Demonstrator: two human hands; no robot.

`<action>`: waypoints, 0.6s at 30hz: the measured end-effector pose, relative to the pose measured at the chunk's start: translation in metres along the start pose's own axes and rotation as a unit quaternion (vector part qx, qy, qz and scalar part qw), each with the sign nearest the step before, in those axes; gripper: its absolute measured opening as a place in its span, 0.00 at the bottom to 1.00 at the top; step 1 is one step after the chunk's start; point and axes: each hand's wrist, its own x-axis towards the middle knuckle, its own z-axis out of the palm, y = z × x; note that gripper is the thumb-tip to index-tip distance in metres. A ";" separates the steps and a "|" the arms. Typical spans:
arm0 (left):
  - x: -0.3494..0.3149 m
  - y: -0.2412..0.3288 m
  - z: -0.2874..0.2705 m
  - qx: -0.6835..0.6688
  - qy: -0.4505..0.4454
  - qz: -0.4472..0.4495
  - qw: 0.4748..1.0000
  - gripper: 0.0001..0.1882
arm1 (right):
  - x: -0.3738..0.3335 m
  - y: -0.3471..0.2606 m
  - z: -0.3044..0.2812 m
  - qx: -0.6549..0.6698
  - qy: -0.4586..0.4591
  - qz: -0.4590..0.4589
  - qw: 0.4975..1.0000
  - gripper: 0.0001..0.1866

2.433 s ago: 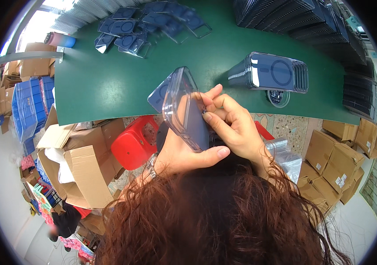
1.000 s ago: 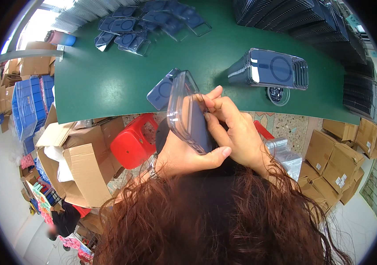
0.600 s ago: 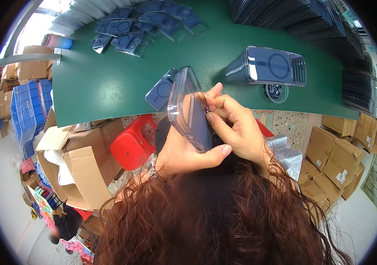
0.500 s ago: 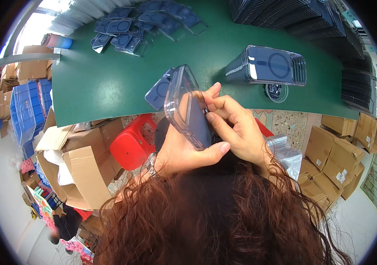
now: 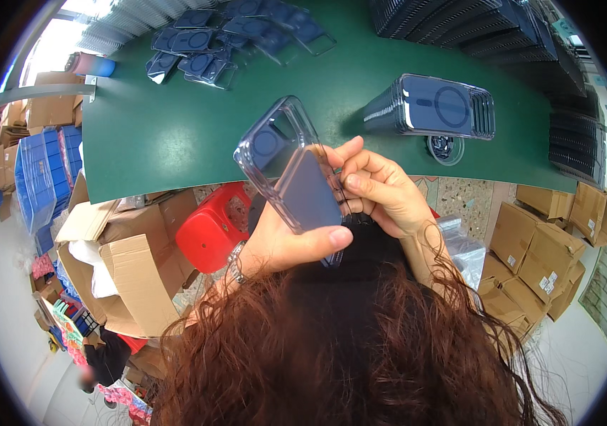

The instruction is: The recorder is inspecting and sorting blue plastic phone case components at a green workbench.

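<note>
My left hand (image 5: 293, 245) is closed around a clear-framed phone case (image 5: 310, 192) with a dark blue back, its thumb across the near end. The case is tilted, open side toward me. Beside its right edge my right hand (image 5: 381, 188) has thumb and forefinger pinched together; whatever lies between them is too small to make out. Another phone case, dark blue with a ring (image 5: 268, 144), lies on the table and shows through the clear frame. To the right stands a stack of blue phone cases (image 5: 437, 106), and by it a small round clear tub (image 5: 447, 149) with small dark pieces.
The green table (image 5: 168, 142) spans the far side, with loose phone cases (image 5: 193, 41) at its back left and long stacked rows (image 5: 474, 32) at the back right. A red stool (image 5: 207, 231), an open carton (image 5: 136, 273) and closed cartons (image 5: 538, 255) stand around me.
The case has turned in my left hand, and its far end has swung left, showing more of its inside. My right fingers have shifted slightly up and right from the case's side edge.
</note>
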 end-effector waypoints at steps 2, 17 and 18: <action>-0.002 -0.001 -0.003 0.013 0.003 0.005 1.000 0.47 | 0.000 0.002 0.003 0.018 0.014 -0.007 1.000 0.07; -0.003 -0.002 -0.021 0.088 0.043 0.071 0.993 0.45 | 0.008 0.002 0.006 -0.172 0.127 -0.190 0.958 0.07; -0.003 -0.001 -0.020 0.113 0.059 0.072 0.989 0.44 | 0.013 0.004 0.000 -0.230 0.121 -0.253 0.932 0.07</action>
